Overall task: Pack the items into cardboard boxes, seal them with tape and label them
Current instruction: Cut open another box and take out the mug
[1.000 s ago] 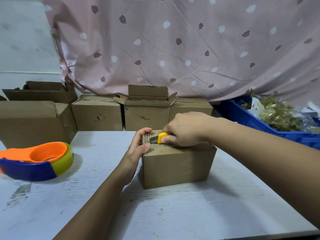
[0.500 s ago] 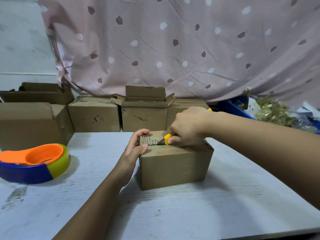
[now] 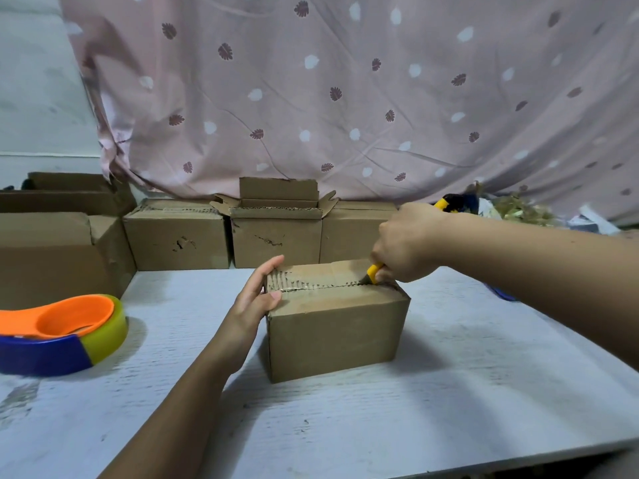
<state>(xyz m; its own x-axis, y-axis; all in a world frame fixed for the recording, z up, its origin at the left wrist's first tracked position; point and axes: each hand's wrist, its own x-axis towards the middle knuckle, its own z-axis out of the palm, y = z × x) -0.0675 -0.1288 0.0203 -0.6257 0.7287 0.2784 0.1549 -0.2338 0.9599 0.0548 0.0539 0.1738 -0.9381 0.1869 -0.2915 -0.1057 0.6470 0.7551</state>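
A small closed cardboard box (image 3: pixel 335 335) stands in the middle of the white table (image 3: pixel 449 409). My left hand (image 3: pixel 257 299) grips its upper left edge, thumb on the front face and fingers over the top. My right hand (image 3: pixel 406 245) holds a yellow utility knife (image 3: pixel 373 273), its blade tip at the right end of the box's centre seam. The seam shows a ragged cut line running from the left edge to the blade. The knife's rear end sticks out behind my right wrist.
A tape dispenser (image 3: pixel 58 333) in orange, blue and yellow-green lies at the left. Several cardboard boxes (image 3: pixel 276 233) line the table's back edge, one with open flaps, and a larger box (image 3: pixel 52 254) stands at the far left. A patterned pink curtain hangs behind. A blue crate with packaged items sits at the back right.
My right hand has drawn the knife along the box's top seam from the left end to the right end. My left hand stays on the box's left edge.
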